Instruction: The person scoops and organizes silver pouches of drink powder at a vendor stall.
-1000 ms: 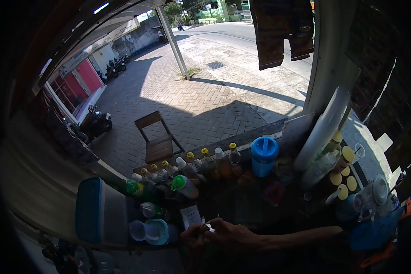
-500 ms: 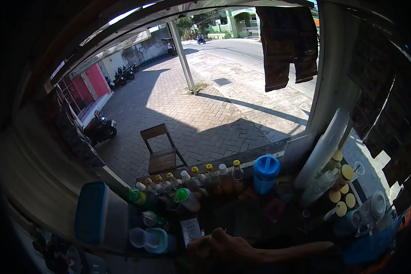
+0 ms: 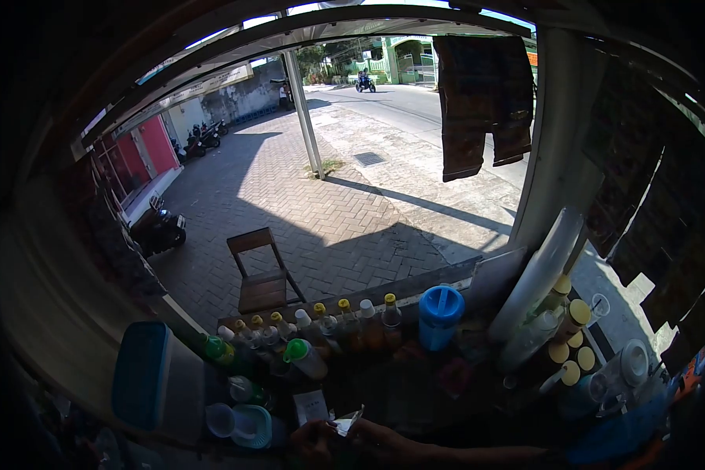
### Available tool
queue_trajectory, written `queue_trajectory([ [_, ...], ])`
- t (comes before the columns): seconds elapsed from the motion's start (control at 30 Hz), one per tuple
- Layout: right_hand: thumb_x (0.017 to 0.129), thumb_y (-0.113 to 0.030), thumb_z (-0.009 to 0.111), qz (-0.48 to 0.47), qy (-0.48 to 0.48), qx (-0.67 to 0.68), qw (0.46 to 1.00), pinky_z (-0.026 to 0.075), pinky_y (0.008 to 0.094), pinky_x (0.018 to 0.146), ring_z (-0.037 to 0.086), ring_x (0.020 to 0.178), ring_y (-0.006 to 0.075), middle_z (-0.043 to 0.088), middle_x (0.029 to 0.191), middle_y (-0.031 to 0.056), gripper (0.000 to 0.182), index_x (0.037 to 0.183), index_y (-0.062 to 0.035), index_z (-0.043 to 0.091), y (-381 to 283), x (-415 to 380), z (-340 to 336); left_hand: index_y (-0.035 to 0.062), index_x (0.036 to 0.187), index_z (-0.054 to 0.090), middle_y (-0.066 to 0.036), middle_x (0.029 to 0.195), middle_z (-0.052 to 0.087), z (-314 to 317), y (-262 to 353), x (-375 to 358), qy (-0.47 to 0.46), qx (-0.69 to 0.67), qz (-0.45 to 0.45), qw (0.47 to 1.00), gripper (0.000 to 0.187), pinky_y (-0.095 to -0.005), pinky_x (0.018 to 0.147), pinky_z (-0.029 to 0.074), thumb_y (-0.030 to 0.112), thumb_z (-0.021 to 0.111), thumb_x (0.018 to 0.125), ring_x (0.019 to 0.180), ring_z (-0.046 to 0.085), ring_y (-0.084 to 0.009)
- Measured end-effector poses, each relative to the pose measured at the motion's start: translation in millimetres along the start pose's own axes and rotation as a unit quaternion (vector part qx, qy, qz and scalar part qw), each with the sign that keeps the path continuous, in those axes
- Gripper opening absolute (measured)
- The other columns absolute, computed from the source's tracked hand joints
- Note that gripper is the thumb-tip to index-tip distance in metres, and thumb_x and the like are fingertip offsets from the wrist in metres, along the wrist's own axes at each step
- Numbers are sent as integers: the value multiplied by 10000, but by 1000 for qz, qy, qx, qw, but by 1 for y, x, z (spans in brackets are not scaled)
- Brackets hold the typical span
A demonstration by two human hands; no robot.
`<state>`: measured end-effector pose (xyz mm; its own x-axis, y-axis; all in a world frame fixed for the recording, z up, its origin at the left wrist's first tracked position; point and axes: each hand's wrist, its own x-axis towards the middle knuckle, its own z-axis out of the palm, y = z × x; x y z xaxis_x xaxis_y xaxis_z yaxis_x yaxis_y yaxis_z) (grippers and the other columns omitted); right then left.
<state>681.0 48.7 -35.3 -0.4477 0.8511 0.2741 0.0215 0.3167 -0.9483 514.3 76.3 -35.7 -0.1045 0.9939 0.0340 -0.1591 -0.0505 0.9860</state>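
Observation:
Low in the head view, my left hand (image 3: 312, 440) and my right hand (image 3: 377, 440) are close together, both closed. Between them is a small white and silvery sachet (image 3: 345, 425), its upper right corner sticking up by my right hand's fingers. My left hand's fingers press at its left side; shadow hides most of both hands. Just beyond my left hand lies a white printed packet (image 3: 311, 407). Left of it stand a light blue plastic basket (image 3: 268, 435) and a clear cup (image 3: 221, 421).
Bottles (image 3: 321, 323) with yellow and white caps line the counter's far edge. A blue lidded jug (image 3: 442, 313) stands to their right, then yellow-lidded jars (image 3: 578, 313). A lidded plastic box (image 3: 142, 376) is at left. Outside are a wooden chair (image 3: 260, 270) and a motorcycle (image 3: 365, 81).
My hands have come lower in view, and the silvery sachet now shows between them. The view has tilted up slightly. A motorcycle on the road has come nearer.

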Motion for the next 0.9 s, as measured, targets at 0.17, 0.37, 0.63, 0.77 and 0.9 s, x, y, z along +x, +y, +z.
queue_trajectory([
  [0.17, 991, -324, 497, 342, -19, 453, 823, 351, 222, 563, 427, 644, 37, 501, 748, -51, 241, 1034, -97, 564, 18, 14, -27, -24, 829, 654, -95, 755, 647, -2, -7, -2, -80, 199, 272, 938, 15, -267, 518, 433, -20, 641, 822, 603, 582, -151],
  [0.37, 969, -221, 490, 170, -113, -86, 975, 485, 412, 802, 560, 1027, 311, 542, 1063, 145, 297, 1184, -19, 525, -31, 29, -35, -32, 882, 645, -121, 786, 621, -2, 30, -1, -207, 329, 212, 897, 91, -380, 639, 478, 41, 608, 843, 706, 596, -251],
  [0.63, 966, -202, 515, 91, 5, 12, 996, 483, 346, 759, 556, 912, 211, 531, 981, 87, 222, 1119, -43, 533, -13, 20, 3, -28, 764, 658, -75, 657, 645, -9, 14, -5, 24, 114, 137, 984, 86, -266, 557, 465, 16, 616, 824, 611, 602, -123],
  [0.77, 980, -282, 514, 454, -77, 455, 762, 434, 215, 611, 545, 707, 92, 535, 774, 15, 329, 1056, 34, 566, -4, 43, -39, 18, 807, 680, -94, 706, 655, -14, 3, -7, -138, 175, 278, 934, 80, -294, 606, 486, 13, 683, 728, 614, 638, -204],
  [0.9, 939, -243, 544, 305, -83, 6, 949, 478, 342, 590, 591, 713, 205, 548, 767, 56, 262, 1002, 9, 575, -25, 46, -28, 44, 803, 685, -105, 723, 655, -16, 6, -3, -194, 314, 322, 872, 119, -355, 628, 495, 62, 705, 687, 656, 644, -269],
])
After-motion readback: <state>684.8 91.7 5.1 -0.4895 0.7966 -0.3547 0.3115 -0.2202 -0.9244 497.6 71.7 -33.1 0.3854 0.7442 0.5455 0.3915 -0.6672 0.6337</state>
